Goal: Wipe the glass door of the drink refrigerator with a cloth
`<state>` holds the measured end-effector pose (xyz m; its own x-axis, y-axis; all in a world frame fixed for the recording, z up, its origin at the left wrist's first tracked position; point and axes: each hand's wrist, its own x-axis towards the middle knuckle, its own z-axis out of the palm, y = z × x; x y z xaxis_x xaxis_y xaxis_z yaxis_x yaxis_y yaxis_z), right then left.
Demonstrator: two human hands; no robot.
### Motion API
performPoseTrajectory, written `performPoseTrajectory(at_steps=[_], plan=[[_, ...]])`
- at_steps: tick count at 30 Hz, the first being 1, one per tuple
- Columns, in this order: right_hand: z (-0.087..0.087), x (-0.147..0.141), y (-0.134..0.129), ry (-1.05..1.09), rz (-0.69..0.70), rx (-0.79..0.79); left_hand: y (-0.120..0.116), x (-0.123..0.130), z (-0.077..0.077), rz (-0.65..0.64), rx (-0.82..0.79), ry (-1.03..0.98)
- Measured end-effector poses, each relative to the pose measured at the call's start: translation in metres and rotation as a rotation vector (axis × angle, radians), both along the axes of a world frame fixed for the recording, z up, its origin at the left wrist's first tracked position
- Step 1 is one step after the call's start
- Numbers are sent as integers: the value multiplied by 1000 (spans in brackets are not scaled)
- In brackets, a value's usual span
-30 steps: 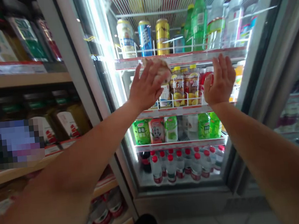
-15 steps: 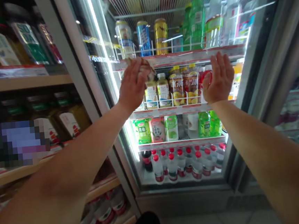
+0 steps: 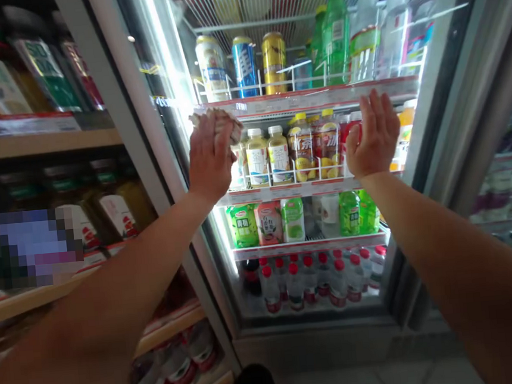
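A crumpled, light brownish cloth [image 3: 218, 123] is under my left hand [image 3: 210, 157], pressed to the glass door [image 3: 258, 221] of a lit drinks fridge. Part of the cloth sticks out above and to the right of the fingers. Farther right, my right hand [image 3: 373, 137] rests on the same glass with its fingers stretched upward and nothing in it. Behind the glass, level with both hands, stand tea bottles with white caps [image 3: 257, 156] and iced tea bottles with yellow caps [image 3: 303, 146].
Cans [image 3: 274, 62] and green bottles [image 3: 335, 29] fill the shelf above. Lower down are green drink packs [image 3: 242, 224] and several red-capped water bottles [image 3: 295, 287]. A wooden shelf [image 3: 45, 141] with large bottles stands at left. The fridge's metal frame [image 3: 312, 325] borders the glass.
My left hand has slid left across the glass with the cloth, uncovering more of the white-capped bottles. My right hand has stayed nearly in place.
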<state>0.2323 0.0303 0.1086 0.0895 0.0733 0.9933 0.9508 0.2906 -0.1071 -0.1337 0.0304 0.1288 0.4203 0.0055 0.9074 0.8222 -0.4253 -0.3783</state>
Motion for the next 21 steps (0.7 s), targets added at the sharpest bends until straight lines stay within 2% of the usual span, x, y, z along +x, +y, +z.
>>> performPoseTrajectory(at_steps=[3,5,7,10,13,15,16,18,21], plan=[[0,1,1,2,3,-8,-10,5,-28,-16,-43,148],[0,1,2,6,0,-3,-14,7,-34,-17,-86,278],[0,1,3,5,-9,17,-13,8,-24,-27,-102,299],[-1,1,3,-7,-8,33,-1,16,8,-64,-70,146],[-1,1,2,-4,0,36,10,37,35,-83,-14,-12],[-1,1,2,-8,-7,47,13,59,40,-79,-6,-65],[-1,1,2,-9,-14,53,11,71,39,-73,-20,-49],[-1,1,3,-12,-27,57,6,94,33,-66,-60,109],[-1,2,5,1,-22,36,-3,121,29,-56,-111,542]])
